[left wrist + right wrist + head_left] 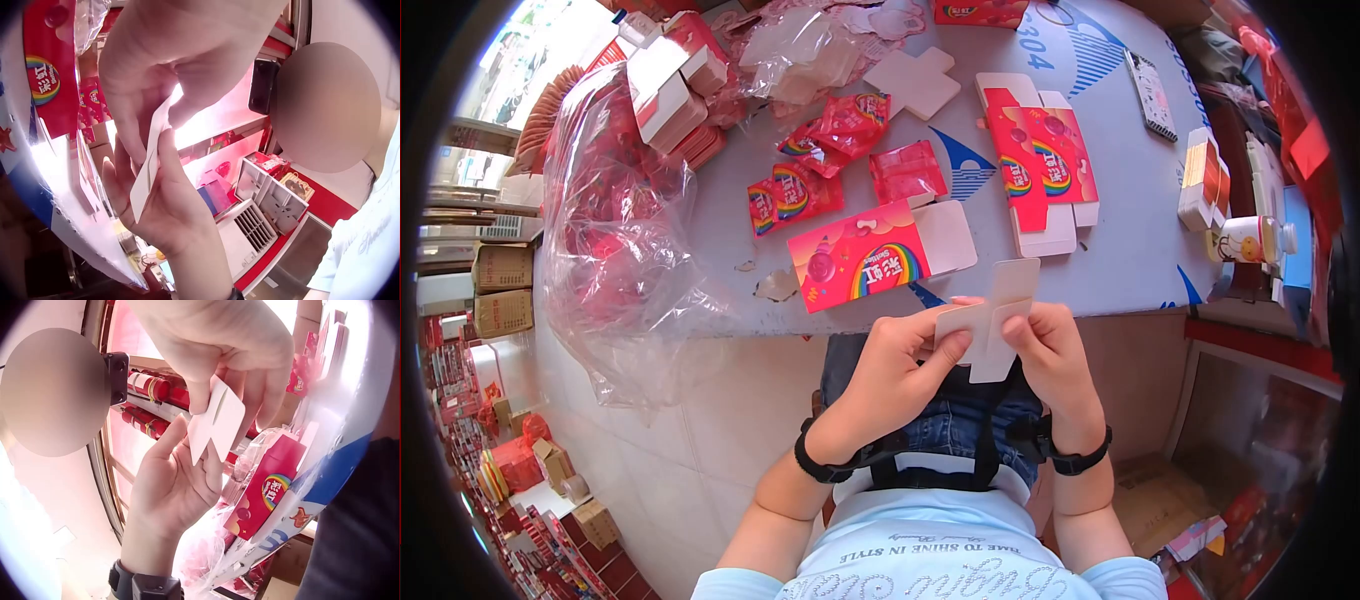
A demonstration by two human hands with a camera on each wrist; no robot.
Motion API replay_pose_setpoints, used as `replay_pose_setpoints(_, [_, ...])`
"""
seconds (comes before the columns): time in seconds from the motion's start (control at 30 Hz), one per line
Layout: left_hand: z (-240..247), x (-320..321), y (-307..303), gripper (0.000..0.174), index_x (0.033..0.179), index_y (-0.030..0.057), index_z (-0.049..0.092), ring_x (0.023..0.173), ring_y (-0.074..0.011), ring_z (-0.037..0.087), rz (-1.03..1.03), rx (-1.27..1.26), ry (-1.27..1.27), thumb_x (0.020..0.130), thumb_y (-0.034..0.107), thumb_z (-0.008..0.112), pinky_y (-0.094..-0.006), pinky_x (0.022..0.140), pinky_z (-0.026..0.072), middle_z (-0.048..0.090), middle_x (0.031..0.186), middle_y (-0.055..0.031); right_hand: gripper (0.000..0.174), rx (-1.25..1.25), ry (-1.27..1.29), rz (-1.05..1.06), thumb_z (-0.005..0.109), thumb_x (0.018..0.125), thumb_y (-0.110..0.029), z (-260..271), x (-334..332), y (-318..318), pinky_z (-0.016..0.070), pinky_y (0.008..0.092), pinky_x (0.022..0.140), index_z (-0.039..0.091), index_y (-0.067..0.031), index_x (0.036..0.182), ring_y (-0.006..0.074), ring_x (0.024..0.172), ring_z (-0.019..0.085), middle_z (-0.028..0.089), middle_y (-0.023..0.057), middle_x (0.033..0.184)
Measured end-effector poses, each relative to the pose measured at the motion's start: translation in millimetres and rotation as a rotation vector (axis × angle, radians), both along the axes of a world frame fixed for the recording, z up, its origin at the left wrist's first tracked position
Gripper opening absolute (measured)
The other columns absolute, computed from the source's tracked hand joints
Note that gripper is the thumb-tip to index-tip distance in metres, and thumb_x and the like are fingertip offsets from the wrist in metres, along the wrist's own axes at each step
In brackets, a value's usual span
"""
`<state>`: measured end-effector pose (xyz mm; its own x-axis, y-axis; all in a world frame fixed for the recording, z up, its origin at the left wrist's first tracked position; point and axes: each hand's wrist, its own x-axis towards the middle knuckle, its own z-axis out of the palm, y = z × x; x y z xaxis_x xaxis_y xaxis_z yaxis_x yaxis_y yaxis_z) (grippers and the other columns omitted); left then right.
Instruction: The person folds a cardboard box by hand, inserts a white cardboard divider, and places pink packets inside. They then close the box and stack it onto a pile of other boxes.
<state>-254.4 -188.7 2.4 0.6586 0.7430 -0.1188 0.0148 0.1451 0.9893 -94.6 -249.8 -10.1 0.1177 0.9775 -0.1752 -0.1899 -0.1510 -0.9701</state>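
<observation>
Over the person's lap, at the table's front edge, a white cross-shaped card piece is held between both hands. The left hand pinches its left flap between thumb and fingers. On the other side, the right hand pinches the card with its thumb on the near face. In the right wrist view the card shows a slit and a bent flap. Just beyond the hands lies a red rainbow-printed candy box with its white end flap open. Red candy packets lie behind it.
Flattened printed boxes lie right of centre on the table. A similar white card rests farther back. Clear plastic bag hangs over the left edge. A patterned flat box and a white cup stand right.
</observation>
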Motion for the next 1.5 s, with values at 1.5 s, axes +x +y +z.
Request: replay_pose_setpoints(1.5, [-18, -4, 12, 0.068, 0.115, 0.0009, 0.049, 0.089, -0.0087, 0.053, -0.193, -0.348, -0.291, 0.078, 0.057, 0.058, -0.0240, 0.077, 0.0423, 0.056, 0.100, -0.0041, 0.039, -0.069, -0.083, -0.253, 0.070, 0.074, -0.004, 26, -5, -4, 0.0503, 0.0209, 0.066, 0.055, 0.0025, 0.109, 0.0109, 0.078, 0.063, 0.065, 0.0092, 0.088])
